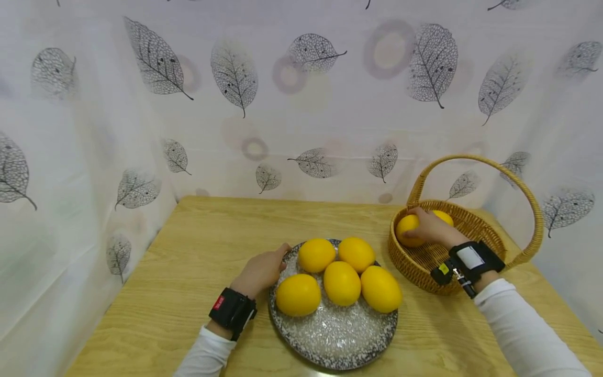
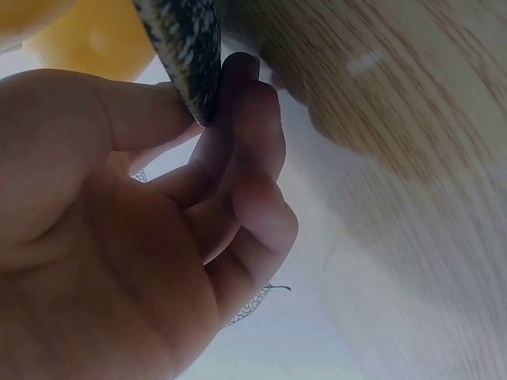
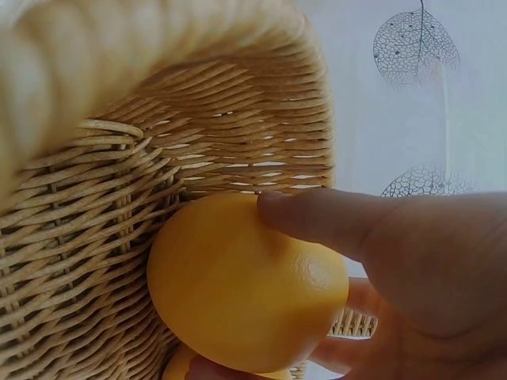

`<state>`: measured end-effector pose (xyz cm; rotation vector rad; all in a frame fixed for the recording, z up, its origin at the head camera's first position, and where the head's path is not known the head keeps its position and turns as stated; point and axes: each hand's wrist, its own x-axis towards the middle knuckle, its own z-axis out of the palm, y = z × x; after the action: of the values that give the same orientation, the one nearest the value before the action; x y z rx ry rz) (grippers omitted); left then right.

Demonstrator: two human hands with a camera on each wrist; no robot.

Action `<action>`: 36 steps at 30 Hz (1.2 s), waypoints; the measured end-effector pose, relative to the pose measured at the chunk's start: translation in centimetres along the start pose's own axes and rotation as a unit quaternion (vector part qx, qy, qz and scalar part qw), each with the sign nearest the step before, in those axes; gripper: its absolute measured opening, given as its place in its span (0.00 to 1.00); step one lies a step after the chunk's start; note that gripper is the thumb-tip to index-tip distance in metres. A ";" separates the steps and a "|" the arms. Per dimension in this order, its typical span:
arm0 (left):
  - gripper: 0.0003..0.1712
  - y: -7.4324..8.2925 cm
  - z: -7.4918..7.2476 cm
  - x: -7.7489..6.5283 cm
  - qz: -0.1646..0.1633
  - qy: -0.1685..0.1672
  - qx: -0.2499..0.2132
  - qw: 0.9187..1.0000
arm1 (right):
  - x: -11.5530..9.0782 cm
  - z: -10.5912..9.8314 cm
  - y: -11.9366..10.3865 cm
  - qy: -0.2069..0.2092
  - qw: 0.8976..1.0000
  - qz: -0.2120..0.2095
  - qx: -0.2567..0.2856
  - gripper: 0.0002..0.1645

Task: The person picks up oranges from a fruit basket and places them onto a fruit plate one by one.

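On the table lies a round speckled grey plate (image 1: 336, 337) with a dark rim, bearing several yellow lemons (image 1: 341, 284). At its left side my left hand (image 1: 264, 269) pinches the rim; the left wrist view has the plate edge (image 2: 186, 47) between thumb and fingers. My right hand (image 1: 435, 229) reaches into the wicker basket (image 1: 400, 259) and grips a lemon (image 3: 238, 285), thumb on top and fingers around the far side. This lemon is low against the woven wall. Behind the hand, another lemon (image 1: 444, 216) sits in the basket, partly hidden.
The basket's tall arched handle (image 1: 534, 209) rises over its right side. A wooden table (image 1: 202, 246) carries everything. Leaf-printed curtain (image 1: 301, 120) hangs behind and along both sides, close to the table edges. Straps with small devices (image 1: 471, 259) sit on both wrists.
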<state>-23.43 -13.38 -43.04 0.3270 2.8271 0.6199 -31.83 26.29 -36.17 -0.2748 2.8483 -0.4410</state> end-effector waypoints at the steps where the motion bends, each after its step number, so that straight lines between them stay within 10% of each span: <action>1: 0.22 0.0 0.0 0.0 0.000 0.001 0.000 1.000 | 0.0 0.0 0.0 0.000 1.000 -0.001 0.000 0.47; 36: 0.23 -0.1 0.2 0.3 -0.012 -0.010 0.004 1.000 | -0.1 -0.2 -0.1 -0.016 1.000 0.009 0.003 0.46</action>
<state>-23.64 -13.28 -43.29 0.2989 2.8119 0.5971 -31.80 26.32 -35.92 -0.2534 2.8166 -0.4373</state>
